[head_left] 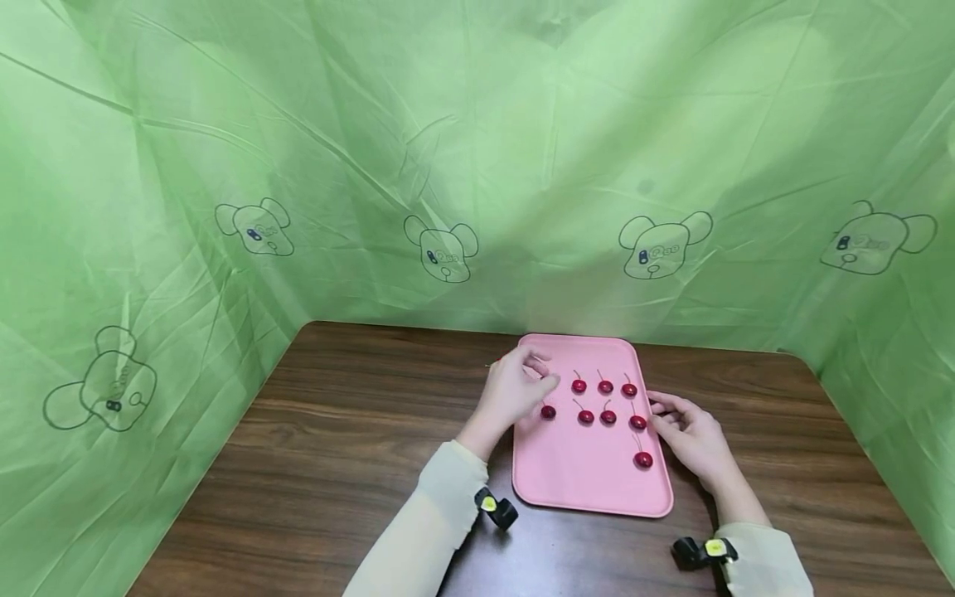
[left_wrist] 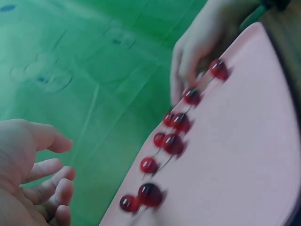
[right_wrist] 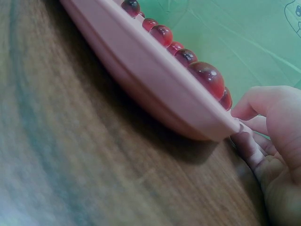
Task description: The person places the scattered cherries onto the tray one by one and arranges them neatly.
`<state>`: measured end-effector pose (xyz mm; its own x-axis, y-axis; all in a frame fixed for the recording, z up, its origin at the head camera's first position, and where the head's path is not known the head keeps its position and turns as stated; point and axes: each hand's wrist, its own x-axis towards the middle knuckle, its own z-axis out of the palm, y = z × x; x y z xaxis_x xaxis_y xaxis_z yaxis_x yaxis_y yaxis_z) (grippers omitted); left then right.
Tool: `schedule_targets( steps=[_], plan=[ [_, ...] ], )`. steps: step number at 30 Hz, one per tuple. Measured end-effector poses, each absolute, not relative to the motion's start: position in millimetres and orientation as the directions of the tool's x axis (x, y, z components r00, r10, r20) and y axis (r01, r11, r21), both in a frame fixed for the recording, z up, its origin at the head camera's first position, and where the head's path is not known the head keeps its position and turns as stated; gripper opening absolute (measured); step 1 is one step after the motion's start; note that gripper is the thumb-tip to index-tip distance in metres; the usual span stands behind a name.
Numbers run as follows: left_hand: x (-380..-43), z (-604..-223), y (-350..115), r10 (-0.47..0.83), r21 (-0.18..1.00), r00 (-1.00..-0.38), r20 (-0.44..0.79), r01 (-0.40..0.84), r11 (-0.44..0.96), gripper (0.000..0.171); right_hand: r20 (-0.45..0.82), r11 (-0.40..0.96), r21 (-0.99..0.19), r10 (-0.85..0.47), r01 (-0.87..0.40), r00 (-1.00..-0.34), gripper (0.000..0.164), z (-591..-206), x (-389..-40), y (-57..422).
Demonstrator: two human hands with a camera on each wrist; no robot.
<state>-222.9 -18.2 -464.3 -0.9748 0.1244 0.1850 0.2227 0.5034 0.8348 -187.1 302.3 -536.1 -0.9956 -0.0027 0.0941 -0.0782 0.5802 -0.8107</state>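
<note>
Several dark red cherries with thin stems [head_left: 585, 417] lie in rows on a pink tray [head_left: 574, 477]. My left hand [head_left: 515, 385] hovers over the tray's left side, fingers loosely bent. In the left wrist view, that left hand [left_wrist: 35, 174] shows nothing between its thumb and fingers. A red bit [head_left: 498, 361] peeks out behind its knuckles, mostly hidden. At the tray's right edge, my right hand [head_left: 694, 439] pinches the rim. The right wrist view has the right hand [right_wrist: 277, 146] with fingertips above and below the rim, close to a cherry [right_wrist: 207, 79].
The tray rests on a dark wood-grain table [head_left: 336, 448], near its back edge. A green curtain [head_left: 522, 166] with bear-face drawings stands behind and along both sides. Black bands with small devices [head_left: 496, 507] sit on both wrists over pale sleeves.
</note>
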Motion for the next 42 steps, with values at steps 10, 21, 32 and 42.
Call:
schedule_targets(
  steps=[10, 21, 32, 42],
  plan=[
    [-242, -478, -60, -0.015, 0.834, -0.978, 0.210, 0.171, 0.525, 0.028, 0.073, 0.586, -0.808, -0.002, -0.060, -0.997, 0.044, -536, -185, 302],
    [-250, -495, -81, -0.051, 0.833, -0.978, 0.203, 0.145, 0.535, 0.031, 0.072, 0.595, -0.802, 0.000, -0.058, -0.997, 0.043, -537, -184, 303],
    [-260, -515, -82, -0.038, 0.811, -0.990, 0.137, 0.089, 0.578, 0.028, 0.067, 0.589, -0.806, 0.000, -0.054, -0.998, 0.043, -535, -185, 301],
    [-265, -517, -80, -0.035, 0.796, -0.993, 0.113, 0.069, 0.601, 0.028, 0.056, 0.589, -0.807, -0.003, -0.047, -0.998, 0.044, -533, -187, 301]
  ],
)
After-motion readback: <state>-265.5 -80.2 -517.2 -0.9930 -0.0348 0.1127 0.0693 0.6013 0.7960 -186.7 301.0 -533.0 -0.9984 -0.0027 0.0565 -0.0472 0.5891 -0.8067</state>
